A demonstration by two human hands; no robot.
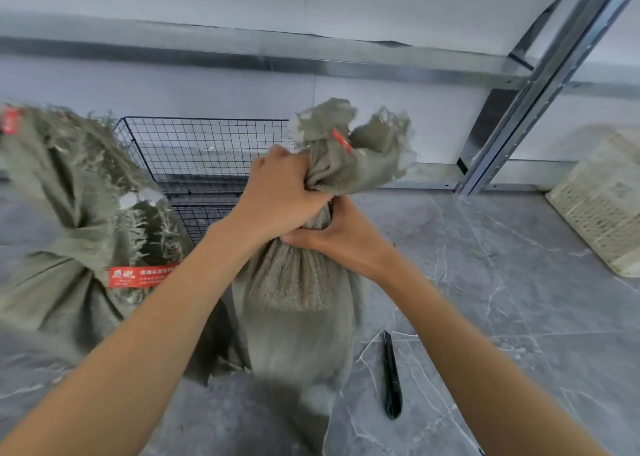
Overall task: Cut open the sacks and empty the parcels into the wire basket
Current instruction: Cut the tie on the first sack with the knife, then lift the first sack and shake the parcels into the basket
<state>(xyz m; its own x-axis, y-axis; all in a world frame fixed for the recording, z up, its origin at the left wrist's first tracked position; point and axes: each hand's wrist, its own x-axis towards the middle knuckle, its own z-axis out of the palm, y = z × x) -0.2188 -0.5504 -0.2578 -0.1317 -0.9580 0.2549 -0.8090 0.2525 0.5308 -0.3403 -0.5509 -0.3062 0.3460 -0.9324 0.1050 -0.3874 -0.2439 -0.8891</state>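
Observation:
A grey-green woven sack (298, 310) stands upright in the middle, its neck bunched and bound by a red tie (342, 140). My left hand (277, 196) grips the neck just under the tie. Directly below it, my right hand (341, 237) wraps around the same neck. A second tied sack (69, 220) with a red label sits at the left. The black wire basket (194, 151) stands behind the sacks against the wall; I see nothing inside it. A dark utility knife (392, 376) lies on the floor to the right of the held sack.
The floor is grey marbled tile (502, 300). A pale woven basket (602, 210) sits at the far right. A slanted metal post (540, 85) and a horizontal metal rail (242, 54) run along the wall. White thread scraps lie near the knife.

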